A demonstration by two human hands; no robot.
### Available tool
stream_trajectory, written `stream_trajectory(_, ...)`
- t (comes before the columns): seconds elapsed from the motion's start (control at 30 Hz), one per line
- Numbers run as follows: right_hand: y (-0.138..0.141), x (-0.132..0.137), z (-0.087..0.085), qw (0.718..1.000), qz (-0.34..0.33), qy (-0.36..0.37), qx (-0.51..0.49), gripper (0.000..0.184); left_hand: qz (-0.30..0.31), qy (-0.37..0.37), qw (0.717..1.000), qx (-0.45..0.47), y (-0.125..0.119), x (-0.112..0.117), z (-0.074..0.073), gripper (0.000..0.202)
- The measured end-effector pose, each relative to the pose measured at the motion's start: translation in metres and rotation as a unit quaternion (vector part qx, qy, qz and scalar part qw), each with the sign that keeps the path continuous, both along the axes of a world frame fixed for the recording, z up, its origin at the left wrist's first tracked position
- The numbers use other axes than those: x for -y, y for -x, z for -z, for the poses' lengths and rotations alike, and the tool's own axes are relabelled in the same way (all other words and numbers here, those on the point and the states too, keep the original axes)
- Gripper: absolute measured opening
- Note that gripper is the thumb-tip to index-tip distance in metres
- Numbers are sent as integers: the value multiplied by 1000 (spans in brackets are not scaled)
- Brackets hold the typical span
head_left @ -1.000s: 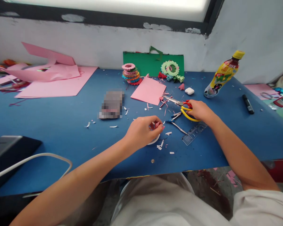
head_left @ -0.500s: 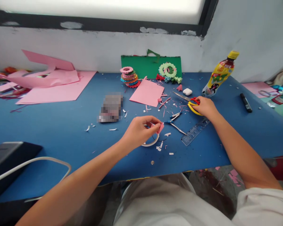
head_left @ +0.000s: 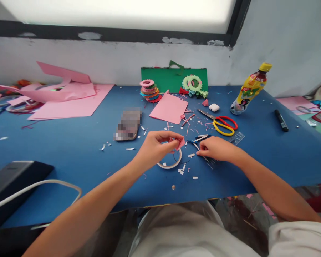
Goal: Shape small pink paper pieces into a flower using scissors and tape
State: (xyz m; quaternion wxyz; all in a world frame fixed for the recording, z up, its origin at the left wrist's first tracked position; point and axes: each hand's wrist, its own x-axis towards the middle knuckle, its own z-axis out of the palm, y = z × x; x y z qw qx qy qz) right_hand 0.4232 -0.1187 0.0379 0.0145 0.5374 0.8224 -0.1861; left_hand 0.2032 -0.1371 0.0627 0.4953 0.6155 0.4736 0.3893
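Note:
Between the fingertips of my left hand (head_left: 160,144) a small pink paper piece (head_left: 181,143) is pinched. A roll of white tape (head_left: 171,166) lies on the table just under this hand. My right hand (head_left: 216,148) rests low with curled fingers, over one leg of a compass (head_left: 192,141) and the near part of a clear ruler (head_left: 237,137). What its fingertips grip, if anything, is hidden. Scissors (head_left: 224,125) with one red and one yellow handle lie beyond the right hand, apart from it, with the blades slightly apart.
Pink paper (head_left: 169,108), a blurred phone (head_left: 128,125) and a white earphone case (head_left: 214,107) lie farther back. Scalloped paper rings (head_left: 149,92) are stacked near a green sheet (head_left: 157,78). A drink bottle (head_left: 248,91) and a black marker (head_left: 281,120) are at right. Paper scraps surround the hands.
My right hand has let go of the scissors and moved nearer and to the left, onto the compass and ruler. The left hand still holds the pink paper. The view has shifted slightly.

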Motion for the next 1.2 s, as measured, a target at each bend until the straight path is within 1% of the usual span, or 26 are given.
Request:
stream_trajectory(0.1,4,5,-3,999,20,-38,-10,19,22,40,998,45,0,2,-2,23)
stream_trajectory(0.2,-2,4,-13,997,48,-58,-35,18,34,64,995,65,0,3,-4,29)
stream_trajectory(0.27,-10,2,-20,992,81,-46,-88,19,33,78,994,68,0,4,-5,31)
stream_trajectory(0.33,-16,1,-26,978,105,-3,-178,20,34,94,992,73,0,4,-5,32)
stream_trajectory(0.4,-17,3,-31,948,104,52,-296,20,37,112,990,81,-1,5,-6,31)
stream_trajectory(0.43,-15,5,-32,926,98,68,-357,20,40,121,988,89,-1,5,-7,29)
stream_trajectory(0.47,-13,9,-33,901,95,69,-417,21,42,130,986,99,-2,6,-7,27)
stream_trajectory(0.53,-4,18,-34,851,95,24,-516,20,45,143,981,123,-3,7,-8,22)
stream_trajectory(0.6,6,31,-33,808,104,-37,-579,17,49,151,977,140,-5,10,-9,17)
stream_trajectory(0.63,11,37,-33,798,98,-55,-592,16,51,154,976,143,-6,11,-9,16)
stream_trajectory(0.7,18,48,-30,795,77,-81,-596,14,55,162,975,143,-8,13,-9,14)
stream_trajectory(0.8,19,54,-29,806,58,-108,-579,14,51,164,976,137,-9,16,-8,12)
stream_trajectory(0.87,14,47,-31,834,74,-153,-525,21,43,152,979,130,-8,16,-7,11)
stream_trajectory(0.9,9,42,-32,856,84,-177,-478,27,39,142,981,126,-8,16,-6,10)
stream_trajectory(0.93,5,35,-33,885,95,-187,-415,32,36,130,984,121,-7,15,-5,9)
stream_trajectory(0.97,0,28,-32,918,94,-177,-341,33,32,116,986,115,-7,15,-4,9)
stream_trajectory(1.0,-4,21,-31,954,88,-153,-244,33,28,101,989,109,-7,14,-3,9)
stream_trajectory(1.03,-6,15,-28,978,86,-130,-140,32,24,86,991,104,-7,13,-2,10)
stream_trajectory(1.07,-7,10,-24,989,82,-114,-55,30,20,74,992,99,-7,12,-1,10)
stream_trajectory(1.1,-7,6,-20,991,80,-105,13,28,17,64,993,94,-6,11,0,10)
stream_trajectory(1.13,-6,4,-15,992,68,-88,60,27,15,58,994,90,-7,10,0,10)
stream_trajectory(1.2,-2,1,-6,992,60,-79,81,25,9,48,995,84,-7,9,1,10)
